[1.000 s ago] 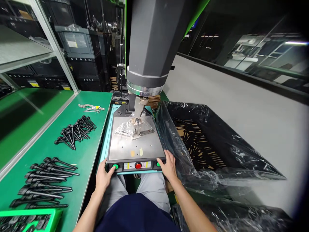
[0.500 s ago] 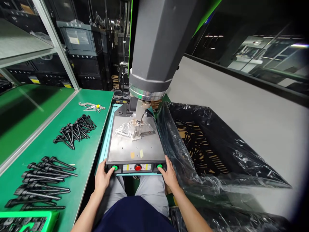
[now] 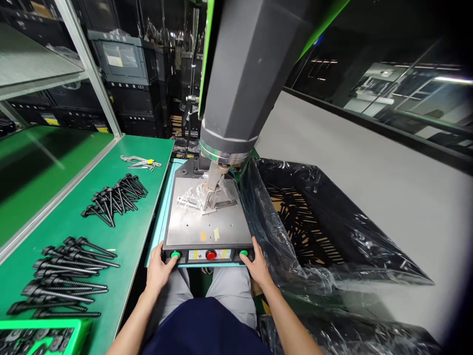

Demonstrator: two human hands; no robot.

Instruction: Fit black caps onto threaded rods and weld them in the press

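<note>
My left hand point(image 3: 159, 267) lies around the left front corner of an ultrasonic welding machine's base point(image 3: 184, 255), thumb on the left green button point(image 3: 175, 255) and fingers along the side. At the right corner, my right hand point(image 3: 259, 265) mirrors it, its thumb at the right green button point(image 3: 243, 253). Neither hand is closed round anything. Between them sits a red button point(image 3: 210, 255). Over the metal plate point(image 3: 192, 231), the machine's horn point(image 3: 217, 175) comes down onto a fixture point(image 3: 209, 203) partly wrapped in clear film. Any part under the horn tip is too small to make out.
On the green table at left lie bundles of black ribbed screw-like parts point(image 3: 70, 266), more such parts point(image 3: 114, 195), and metal wrenches point(image 3: 138, 161). A green bin point(image 3: 83, 328) stands at lower left. To the right is a box lined with black plastic point(image 3: 258, 207), holding dark sticks.
The machine's head and horn have come down a little toward the fixture. Both hands stay at the buttons. The view has shifted slightly.
</note>
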